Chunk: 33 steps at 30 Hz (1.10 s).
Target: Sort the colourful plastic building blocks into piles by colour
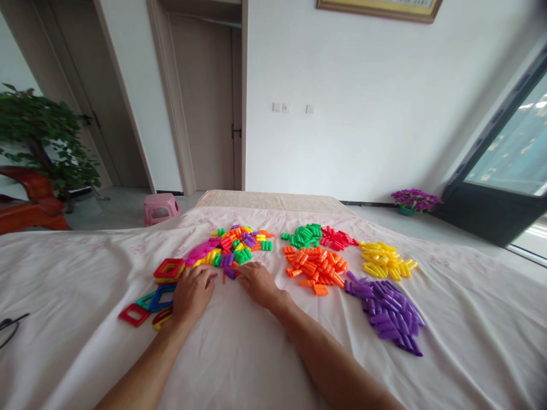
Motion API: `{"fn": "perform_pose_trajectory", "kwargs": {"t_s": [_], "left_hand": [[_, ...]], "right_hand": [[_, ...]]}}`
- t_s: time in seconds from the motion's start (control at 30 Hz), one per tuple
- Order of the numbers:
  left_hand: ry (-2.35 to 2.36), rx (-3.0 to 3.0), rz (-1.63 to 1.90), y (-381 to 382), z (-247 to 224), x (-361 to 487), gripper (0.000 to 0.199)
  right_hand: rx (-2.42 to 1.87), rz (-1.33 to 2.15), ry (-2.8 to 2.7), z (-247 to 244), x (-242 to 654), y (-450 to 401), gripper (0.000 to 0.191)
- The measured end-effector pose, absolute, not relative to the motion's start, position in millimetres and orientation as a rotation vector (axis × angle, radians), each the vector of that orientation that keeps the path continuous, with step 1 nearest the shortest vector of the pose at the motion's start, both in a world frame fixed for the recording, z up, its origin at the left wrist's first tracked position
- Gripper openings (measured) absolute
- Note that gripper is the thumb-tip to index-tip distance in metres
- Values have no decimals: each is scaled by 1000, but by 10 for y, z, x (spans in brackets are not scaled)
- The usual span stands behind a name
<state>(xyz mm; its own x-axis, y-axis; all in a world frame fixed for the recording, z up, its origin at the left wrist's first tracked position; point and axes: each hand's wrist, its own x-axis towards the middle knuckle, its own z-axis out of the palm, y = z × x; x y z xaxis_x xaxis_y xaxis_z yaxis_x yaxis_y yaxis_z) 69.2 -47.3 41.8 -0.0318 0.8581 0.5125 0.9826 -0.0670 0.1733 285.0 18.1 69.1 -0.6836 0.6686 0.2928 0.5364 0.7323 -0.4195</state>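
Observation:
My left hand rests at the near left edge of a mixed pile of coloured plastic building pieces. Its fingers are bent but apart, with nothing visible in them, and it partly covers some magnetic tile frames. My right hand is at the pile's near right edge, fingers drawn together beside purple and orange pieces; whatever is between the fingertips is too small to make out. A thin orange piece lies on the cloth between the hands. Bright pink pieces lie at the pile's left side.
Sorted heaps stand on the right: green, red, orange, yellow and purple. Red tile frames and a blue frame lie left. A creased pale cloth covers the surface; dark-framed glasses are far left.

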Motion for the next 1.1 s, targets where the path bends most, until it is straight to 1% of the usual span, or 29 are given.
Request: {"fn": "perform_pose_trajectory", "kwargs": {"t_s": [0.13,0.3,0.4,0.57,0.7,0.8,0.87,0.93,1.0,1.1], "left_hand": [[-1961,-2015,-750,-471,429,706,23],[-1960,-2017,-778,-494,464,726,23],[-1961,-2023,-803,-494,456,724,24],[-1974,-2021,-879,-489,451,731,26],[-1949,-1978,-947,-532,512,753,26],[-1922,-1907,-917,-576,599,743,26],[-1923,-1846,-868,-576,666,723,28],[-1953,-1785,-787,-527,731,702,30],[-2011,-1721,-676,-425,783,684,35],[-2117,-1724,-494,-216,828,647,32]], "right_hand": [[-924,437,-2413,619,2835,198,23],[-1157,404,-2172,731,2979,233,9],[-1257,361,-2053,896,3182,302,13],[-1410,150,-1907,1228,3710,468,22],[-1761,36,-1778,1453,4185,517,26],[-2028,45,-1792,1539,4479,509,26],[-2096,16,-1829,1555,4579,510,26],[-2030,-60,-1833,1542,4548,513,27],[-1848,-101,-1865,1494,4370,494,27],[-1474,47,-2072,1327,3922,390,23]]}}
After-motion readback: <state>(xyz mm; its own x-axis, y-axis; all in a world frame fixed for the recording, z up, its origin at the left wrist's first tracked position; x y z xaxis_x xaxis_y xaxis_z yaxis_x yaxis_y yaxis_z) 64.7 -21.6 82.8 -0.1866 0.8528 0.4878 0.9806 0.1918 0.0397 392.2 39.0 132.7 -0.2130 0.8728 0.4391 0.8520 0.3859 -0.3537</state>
